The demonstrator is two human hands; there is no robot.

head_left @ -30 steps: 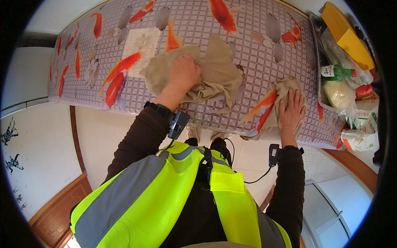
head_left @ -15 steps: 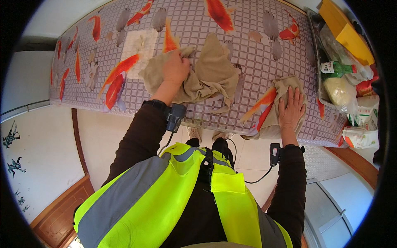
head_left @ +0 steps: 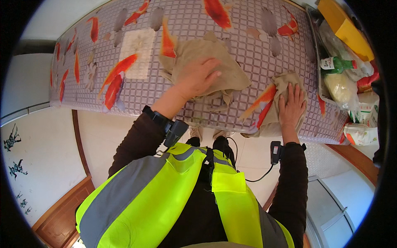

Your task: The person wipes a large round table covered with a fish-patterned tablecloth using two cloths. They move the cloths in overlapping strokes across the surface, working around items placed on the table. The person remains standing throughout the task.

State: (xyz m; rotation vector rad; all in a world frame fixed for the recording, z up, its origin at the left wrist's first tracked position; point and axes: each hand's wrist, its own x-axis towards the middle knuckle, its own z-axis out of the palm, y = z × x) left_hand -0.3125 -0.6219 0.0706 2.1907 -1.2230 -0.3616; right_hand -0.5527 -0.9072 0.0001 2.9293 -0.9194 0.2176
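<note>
My left hand (head_left: 199, 77) rests over a crumpled beige-brown cloth (head_left: 228, 68), its fingers stretched to the right and slightly blurred. The cloth lies bunched at the middle of the table, one corner hanging toward the near edge. To the right, my right hand (head_left: 291, 105) lies flat with fingers spread on a second cloth of the same colour (head_left: 273, 115), which reaches down to the table's near edge. Beneath both is a table cover (head_left: 142, 93) with a grid pattern and printed orange fish.
At the right end stands a metal tray (head_left: 317, 62) with a green bottle (head_left: 338, 65), plastic bags and a yellow box (head_left: 345, 29). White packets (head_left: 362, 134) sit beside it. A strapped-on device (head_left: 175, 132) with a cable is on my left wrist, another (head_left: 276, 152) on my right.
My left hand has moved right and loosened from a closed grip to stretched fingers. The left cloth's left part has been folded over to the right. My right hand stays in place.
</note>
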